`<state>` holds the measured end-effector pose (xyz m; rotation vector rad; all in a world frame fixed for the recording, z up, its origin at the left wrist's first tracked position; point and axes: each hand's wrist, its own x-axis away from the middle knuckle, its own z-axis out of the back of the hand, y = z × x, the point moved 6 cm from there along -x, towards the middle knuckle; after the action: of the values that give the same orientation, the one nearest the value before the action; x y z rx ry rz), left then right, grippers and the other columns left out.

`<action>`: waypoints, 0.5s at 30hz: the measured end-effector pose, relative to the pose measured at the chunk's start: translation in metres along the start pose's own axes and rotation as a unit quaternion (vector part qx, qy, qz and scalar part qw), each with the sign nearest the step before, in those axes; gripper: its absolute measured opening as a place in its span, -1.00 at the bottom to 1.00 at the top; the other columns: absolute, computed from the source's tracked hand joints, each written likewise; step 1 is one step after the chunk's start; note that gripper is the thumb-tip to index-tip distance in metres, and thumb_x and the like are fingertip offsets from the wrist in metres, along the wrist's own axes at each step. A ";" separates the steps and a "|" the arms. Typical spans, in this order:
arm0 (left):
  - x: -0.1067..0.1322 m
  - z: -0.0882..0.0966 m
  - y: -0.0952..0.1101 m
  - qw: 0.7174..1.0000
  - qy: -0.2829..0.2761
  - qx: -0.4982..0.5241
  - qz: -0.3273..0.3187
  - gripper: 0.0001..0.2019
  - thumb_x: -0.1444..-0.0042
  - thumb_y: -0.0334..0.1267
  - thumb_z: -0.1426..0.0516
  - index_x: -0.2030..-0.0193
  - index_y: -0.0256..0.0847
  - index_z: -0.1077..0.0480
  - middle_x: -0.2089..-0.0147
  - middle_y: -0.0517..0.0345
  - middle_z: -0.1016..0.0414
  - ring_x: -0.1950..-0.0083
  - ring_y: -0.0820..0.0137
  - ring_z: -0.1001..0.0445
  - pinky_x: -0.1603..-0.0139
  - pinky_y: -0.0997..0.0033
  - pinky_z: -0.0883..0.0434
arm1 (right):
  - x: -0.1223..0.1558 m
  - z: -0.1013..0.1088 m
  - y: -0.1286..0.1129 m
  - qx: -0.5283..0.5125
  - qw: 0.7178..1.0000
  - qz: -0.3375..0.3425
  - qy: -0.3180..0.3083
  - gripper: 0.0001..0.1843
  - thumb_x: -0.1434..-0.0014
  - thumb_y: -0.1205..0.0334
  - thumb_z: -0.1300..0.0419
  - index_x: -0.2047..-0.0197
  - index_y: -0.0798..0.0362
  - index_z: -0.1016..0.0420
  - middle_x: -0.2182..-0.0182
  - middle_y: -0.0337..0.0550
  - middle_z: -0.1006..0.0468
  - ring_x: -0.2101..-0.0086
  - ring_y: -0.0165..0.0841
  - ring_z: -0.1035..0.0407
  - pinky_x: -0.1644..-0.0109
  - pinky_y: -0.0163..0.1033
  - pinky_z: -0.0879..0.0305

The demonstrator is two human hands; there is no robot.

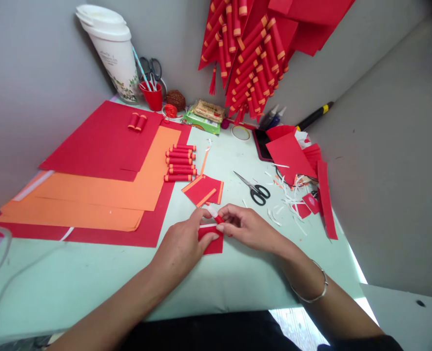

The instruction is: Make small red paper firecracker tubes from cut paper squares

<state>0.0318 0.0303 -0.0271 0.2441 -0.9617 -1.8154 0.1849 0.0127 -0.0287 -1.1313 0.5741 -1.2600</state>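
1. Head view: grey walls (384, 195) flank a pale green surface (234, 280).
2. Between the hands is flat red paper (213, 248), white along its far edge.
3. The left hand (185, 239) lays its thumb there, pinch unclear; the right hand (245, 226) pinches a small red-and-white cylinder (215, 213).

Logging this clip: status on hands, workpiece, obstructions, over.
Left hand holding red paper. Right hand pinching red-and-white piece. Orange-edged pieces close beyond; scissors clear of both hands.

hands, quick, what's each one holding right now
Left hand: closed, holding red paper.
Right hand: closed, pinching a red-and-white piece.
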 end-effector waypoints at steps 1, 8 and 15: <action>0.000 -0.001 -0.002 1.000 0.004 0.013 0.007 -0.72 -0.18 -0.13 -0.14 -0.03 -0.05 -0.34 0.18 0.14 -0.66 0.20 0.14 -0.61 0.26 0.31 -0.39 | -0.001 -0.004 0.004 -0.037 0.999 -0.009 -0.007 -0.87 -0.17 0.23 -0.25 0.17 0.00 -0.47 0.37 -0.30 -0.52 0.44 -0.44 -0.31 0.35 -0.31 -0.21; 0.000 -0.003 -0.012 0.990 0.018 0.138 0.023 -0.52 -0.14 -0.01 -0.17 -0.16 -0.10 -0.25 0.43 0.32 -0.47 0.39 0.28 -0.51 0.35 0.36 -0.35 | -0.006 0.004 0.029 -0.121 0.989 -0.038 0.078 -0.77 -0.08 0.28 -0.27 0.15 0.01 -0.43 0.44 -0.35 -0.44 0.47 -0.45 -0.28 0.38 -0.33 -0.18; 0.001 0.000 -0.004 0.988 -0.031 0.139 0.052 -0.67 -0.20 0.05 -0.09 0.44 -0.13 -0.39 0.50 0.24 -0.53 0.40 0.30 -0.53 0.32 0.38 -0.37 | -0.004 0.016 0.031 -0.184 0.969 -0.047 0.158 -0.75 -0.07 0.22 -0.28 0.16 0.00 -0.40 0.41 -0.32 -0.50 0.49 -0.45 -0.34 0.39 -0.31 -0.24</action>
<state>0.0289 0.0297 -0.0296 0.3056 -1.2493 -1.6000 0.2116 0.0190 -0.0511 -1.2795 1.0365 -1.4671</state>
